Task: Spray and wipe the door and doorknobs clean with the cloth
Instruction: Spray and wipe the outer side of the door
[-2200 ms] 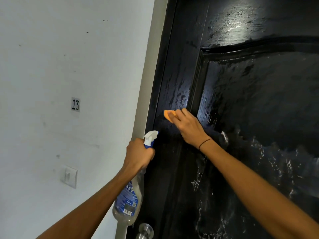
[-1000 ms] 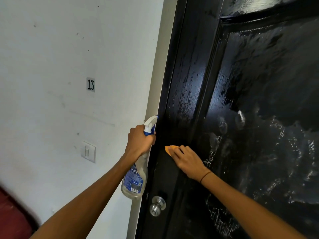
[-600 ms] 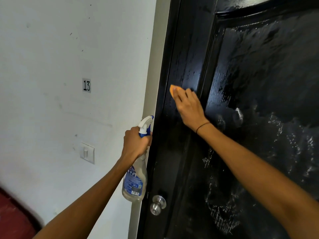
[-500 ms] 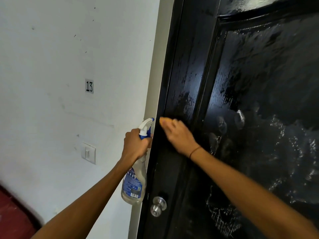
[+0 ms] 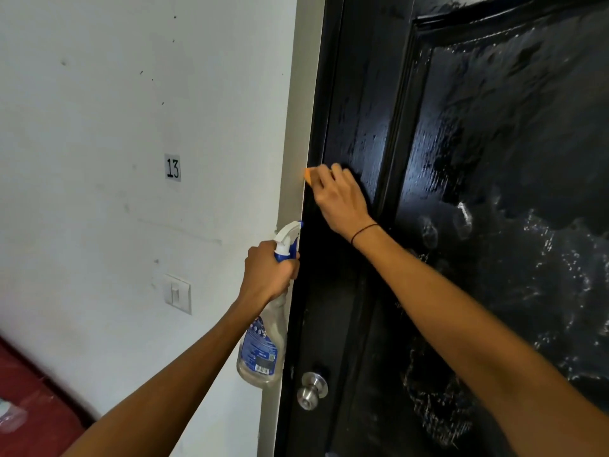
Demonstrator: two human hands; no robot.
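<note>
A glossy black panelled door fills the right side, wet with streaks and foam on its lower panel. My right hand presses an orange cloth flat against the door's left edge, beside the frame; only a corner of the cloth shows past my fingers. My left hand grips the neck of a clear spray bottle with a white and blue trigger, held upright just left of the door's edge. A silver round doorknob sits below the bottle, untouched.
A grey door frame separates the door from a white wall. On the wall are a "13" label and a white light switch. Something dark red lies at the bottom left.
My right hand has slid the cloth up and left along the door's left stile to the edge by the frame. My left hand and the bottle have stayed about where they were.
</note>
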